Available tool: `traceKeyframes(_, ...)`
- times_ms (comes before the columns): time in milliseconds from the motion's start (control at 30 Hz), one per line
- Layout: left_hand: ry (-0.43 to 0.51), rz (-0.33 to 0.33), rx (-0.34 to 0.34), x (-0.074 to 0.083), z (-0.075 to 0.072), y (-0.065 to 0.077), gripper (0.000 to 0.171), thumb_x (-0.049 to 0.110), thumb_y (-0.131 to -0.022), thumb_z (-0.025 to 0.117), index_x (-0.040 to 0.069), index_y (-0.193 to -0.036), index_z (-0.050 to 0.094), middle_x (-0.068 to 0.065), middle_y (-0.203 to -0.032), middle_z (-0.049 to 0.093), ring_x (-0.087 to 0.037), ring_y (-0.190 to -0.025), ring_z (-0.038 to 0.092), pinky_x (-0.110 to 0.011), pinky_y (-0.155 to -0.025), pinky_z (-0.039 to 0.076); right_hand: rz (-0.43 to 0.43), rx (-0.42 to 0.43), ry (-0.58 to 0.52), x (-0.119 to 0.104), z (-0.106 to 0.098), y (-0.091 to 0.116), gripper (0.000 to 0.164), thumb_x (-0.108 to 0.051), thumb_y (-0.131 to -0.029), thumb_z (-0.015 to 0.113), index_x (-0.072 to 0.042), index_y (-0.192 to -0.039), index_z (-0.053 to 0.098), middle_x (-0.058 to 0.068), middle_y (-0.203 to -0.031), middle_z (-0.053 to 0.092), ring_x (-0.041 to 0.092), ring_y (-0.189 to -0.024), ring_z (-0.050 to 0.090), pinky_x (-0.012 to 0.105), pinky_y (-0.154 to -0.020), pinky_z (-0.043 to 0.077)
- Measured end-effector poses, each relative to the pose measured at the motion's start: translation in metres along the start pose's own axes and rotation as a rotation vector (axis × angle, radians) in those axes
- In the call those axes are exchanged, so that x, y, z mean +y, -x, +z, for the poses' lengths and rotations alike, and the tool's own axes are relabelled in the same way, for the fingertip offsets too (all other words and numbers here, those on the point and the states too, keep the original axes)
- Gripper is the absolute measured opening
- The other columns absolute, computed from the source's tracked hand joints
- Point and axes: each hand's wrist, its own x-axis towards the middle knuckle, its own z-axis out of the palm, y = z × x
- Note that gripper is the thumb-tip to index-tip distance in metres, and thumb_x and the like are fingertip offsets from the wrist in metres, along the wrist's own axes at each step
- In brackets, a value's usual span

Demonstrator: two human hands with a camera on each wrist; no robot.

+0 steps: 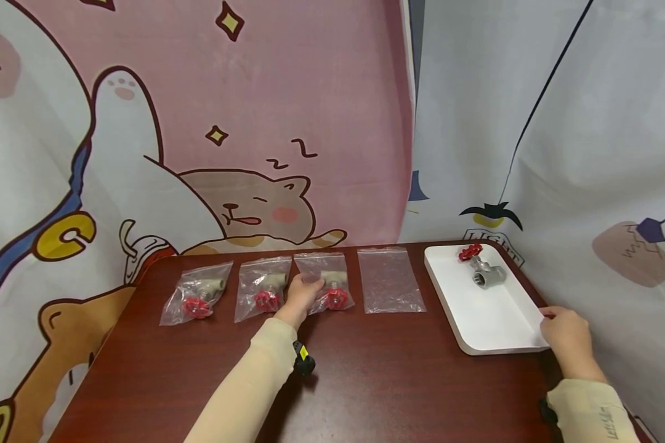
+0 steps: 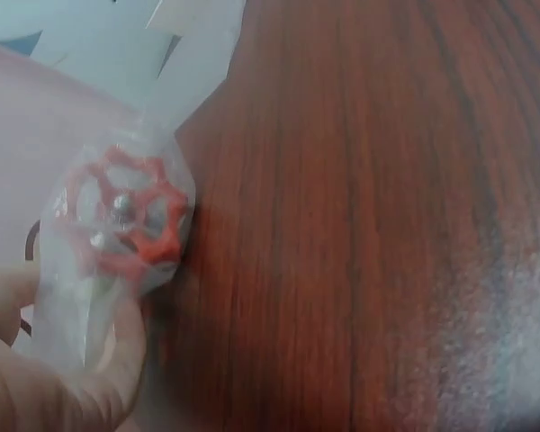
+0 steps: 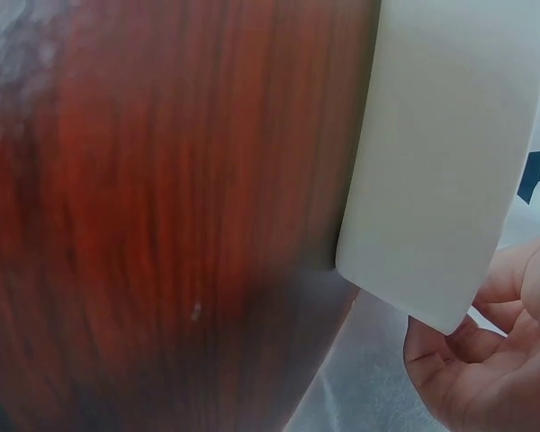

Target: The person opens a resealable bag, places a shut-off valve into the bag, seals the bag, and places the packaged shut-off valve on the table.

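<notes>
My left hand [image 1: 300, 300] grips a gate valve with a red handwheel [image 1: 335, 299], sealed in a clear zip bag [image 1: 313, 263], at the middle of the table. In the left wrist view, thumb and fingers lie on either side of the bagged valve body below the red handwheel [image 2: 126, 216]. At the right, my right hand [image 1: 569, 338] pinches the near right corner of a white tray [image 1: 460, 335]. The right wrist view shows fingers curled at the corner of the tray [image 3: 432, 171]. Inside the tray lies a bare valve [image 1: 489, 275] with a red handwheel.
Two more bagged valves, one at far left [image 1: 196, 298] and another valve [image 1: 267, 294] beside my left hand, lie on the brown table [image 1: 377, 381]. A flat zip bag [image 1: 390, 280] without a valve lies left of the tray. Printed cloth [image 1: 338, 111] hangs behind and at the sides.
</notes>
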Motion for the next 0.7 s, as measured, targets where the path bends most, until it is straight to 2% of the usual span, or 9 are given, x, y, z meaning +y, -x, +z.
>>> traceKeyframes(167,-0.261,0.130,0.134,0.008,0.006,0.005,0.072,0.014,-0.086,0.065,-0.008,-0.143,0.026,-0.031,-0.138,0.042,-0.041,-0.127,0.041,-0.046,-0.106,0.036,0.002,-0.002,-0.012,-0.001,0.000,-0.002,0.038,-0.005,-0.085,0.040,0.012,-0.115,0.056,0.041,-0.121,0.047,0.056,-0.102,0.046,0.060,-0.085,0.040)
traceKeyframes(267,-0.401,0.173,0.181,0.014,0.011,0.008,0.076,0.016,-0.085,0.066,-0.001,-0.146,0.025,-0.027,-0.144,0.037,-0.044,-0.130,0.038,-0.052,-0.107,0.032,0.005,-0.002,-0.015,-0.002,-0.001,-0.002,0.038,-0.005,-0.086,0.039,0.012,-0.116,0.056,0.041,-0.122,0.046,0.056,-0.103,0.046,0.060,-0.086,0.040)
traceKeyframes(400,-0.535,0.217,0.229,0.022,0.018,0.012,0.077,0.020,-0.083,0.069,0.014,-0.149,0.028,-0.020,-0.152,0.027,-0.042,-0.134,0.030,-0.059,-0.107,0.024,0.011,-0.008,-0.017,-0.003,-0.001,-0.002,0.038,-0.005,-0.087,0.039,0.012,-0.117,0.055,0.041,-0.124,0.045,0.056,-0.104,0.045,0.061,-0.087,0.040)
traceKeyframes(500,-0.582,0.314,0.228,0.027,0.028,0.017,0.075,0.020,-0.083,0.069,0.022,-0.148,0.031,-0.016,-0.154,0.023,-0.039,-0.138,0.024,-0.061,-0.108,0.018,0.014,-0.002,-0.018,-0.003,0.000,-0.002,0.038,-0.005,-0.087,0.039,0.012,-0.117,0.055,0.041,-0.124,0.045,0.056,-0.105,0.045,0.061,-0.087,0.040)
traceKeyframes(567,-0.611,0.405,0.207,0.029,0.036,0.023,0.073,0.019,-0.082,0.068,0.023,-0.146,0.035,-0.014,-0.154,0.026,-0.037,-0.139,0.024,-0.060,-0.109,0.018,0.017,0.004,-0.018,-0.002,0.000,-0.001,0.038,-0.005,-0.087,0.039,0.012,-0.117,0.055,0.041,-0.123,0.046,0.056,-0.105,0.045,0.061,-0.087,0.040)
traceKeyframes(700,-0.730,0.575,0.097,0.027,0.055,0.037,0.067,0.020,-0.083,0.067,0.020,-0.144,0.039,-0.012,-0.151,0.033,-0.035,-0.138,0.029,-0.061,-0.107,0.022,0.018,0.013,-0.021,0.001,0.000,-0.001,0.038,-0.006,-0.087,0.039,0.012,-0.116,0.056,0.040,-0.123,0.046,0.057,-0.104,0.045,0.061,-0.086,0.040)
